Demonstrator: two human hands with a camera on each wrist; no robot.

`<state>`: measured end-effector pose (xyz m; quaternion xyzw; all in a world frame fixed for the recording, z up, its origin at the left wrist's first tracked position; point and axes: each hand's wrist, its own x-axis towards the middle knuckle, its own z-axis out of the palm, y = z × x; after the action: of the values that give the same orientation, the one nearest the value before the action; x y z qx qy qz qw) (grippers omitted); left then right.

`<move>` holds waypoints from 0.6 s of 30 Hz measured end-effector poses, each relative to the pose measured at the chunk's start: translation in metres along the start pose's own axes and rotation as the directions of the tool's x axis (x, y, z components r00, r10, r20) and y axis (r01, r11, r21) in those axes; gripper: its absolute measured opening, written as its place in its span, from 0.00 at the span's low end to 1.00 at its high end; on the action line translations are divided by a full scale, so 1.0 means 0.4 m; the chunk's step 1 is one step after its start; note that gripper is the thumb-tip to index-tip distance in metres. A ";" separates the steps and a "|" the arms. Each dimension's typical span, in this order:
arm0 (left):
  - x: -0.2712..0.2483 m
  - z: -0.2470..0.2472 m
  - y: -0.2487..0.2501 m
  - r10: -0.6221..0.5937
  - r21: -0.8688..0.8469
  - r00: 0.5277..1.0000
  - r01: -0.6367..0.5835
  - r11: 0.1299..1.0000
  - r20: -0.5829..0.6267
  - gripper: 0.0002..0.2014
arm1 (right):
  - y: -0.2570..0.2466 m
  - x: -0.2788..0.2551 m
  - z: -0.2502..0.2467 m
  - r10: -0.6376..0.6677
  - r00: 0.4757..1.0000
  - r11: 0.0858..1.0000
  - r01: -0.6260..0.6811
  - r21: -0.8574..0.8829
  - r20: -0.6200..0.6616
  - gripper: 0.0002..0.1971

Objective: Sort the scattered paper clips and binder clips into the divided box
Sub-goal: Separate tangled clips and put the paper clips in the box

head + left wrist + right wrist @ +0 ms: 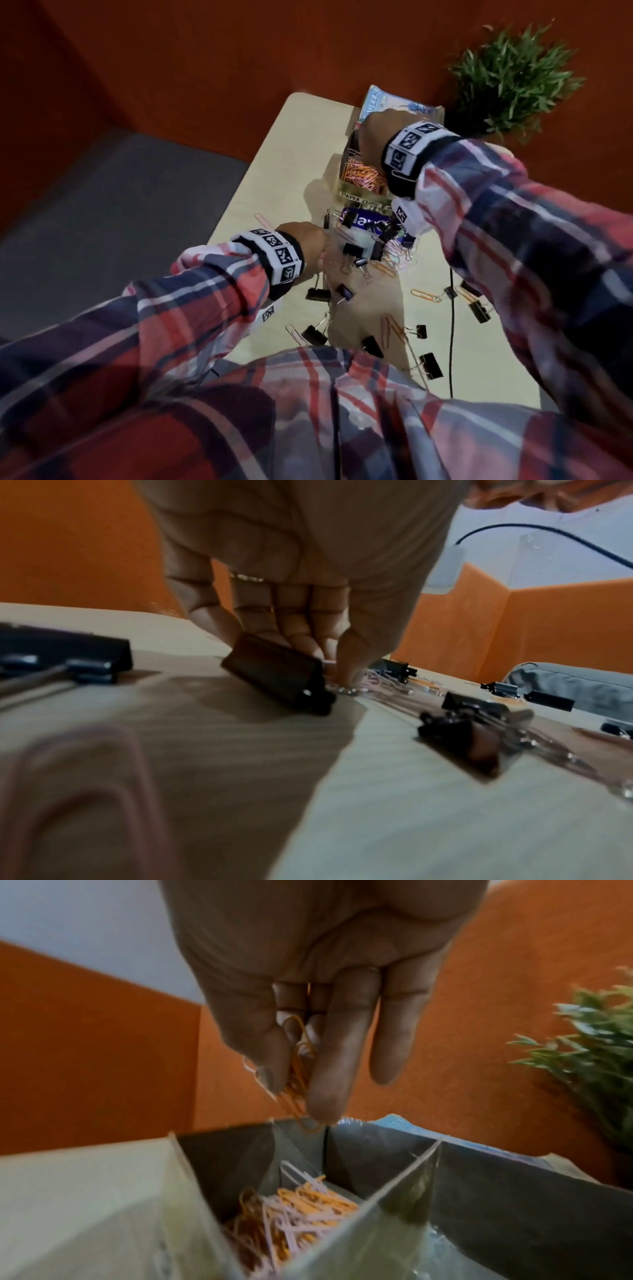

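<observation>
- Divided box (394, 1185) sits at the table's (274, 171) far edge, against the orange wall; a blue packet (376, 101) lies just behind it and a green plant (507, 78) far right.
- Right hand (325, 988) hovers over the box's left compartment, thumb and fingers pinching a few orange paper clips (299, 1074); a pile of orange and pink paper clips (308, 1213) fills that compartment. Right compartment mostly hidden by the wrist in the head view.
- Left hand (301, 574) is down on the table nearer in, fingertips (304, 639) on a black binder clip (279, 673) tilted up on edge; whether it is gripped or only touched is hard to make out through blur.
- Scattered binder clips (317, 294) and loose paper clips (424, 294) crowd the near table between both arms; a torn purple wrapper (364, 222) lies just before the box.
- Black cable (451, 342) runs along the right side.
- Near table edge is cut off by the plaid sleeves.
</observation>
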<state>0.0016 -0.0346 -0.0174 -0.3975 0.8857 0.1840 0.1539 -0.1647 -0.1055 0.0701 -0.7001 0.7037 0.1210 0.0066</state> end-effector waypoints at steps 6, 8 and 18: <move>0.010 0.002 -0.009 0.033 0.027 0.999 -0.034 0.999 0.032 0.03 | -0.019 0.029 0.055 -0.056 0.993 0.993 0.067 -0.098 0.107 0.12; 0.013 0.004 -0.009 0.047 0.053 0.999 -0.048 0.997 0.015 0.03 | -0.007 0.018 0.071 -0.078 0.993 0.994 0.085 -0.069 0.094 0.14; 0.002 -0.050 -0.110 -0.087 0.037 0.986 0.093 0.995 -0.145 0.07 | -0.019 -0.245 0.134 -0.120 0.993 0.990 0.119 0.080 0.013 0.14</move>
<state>0.0321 -0.0712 -0.0089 -0.4459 0.8794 0.1285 0.1067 -0.1640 0.0006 0.0345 -0.7391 0.6646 0.0987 0.0478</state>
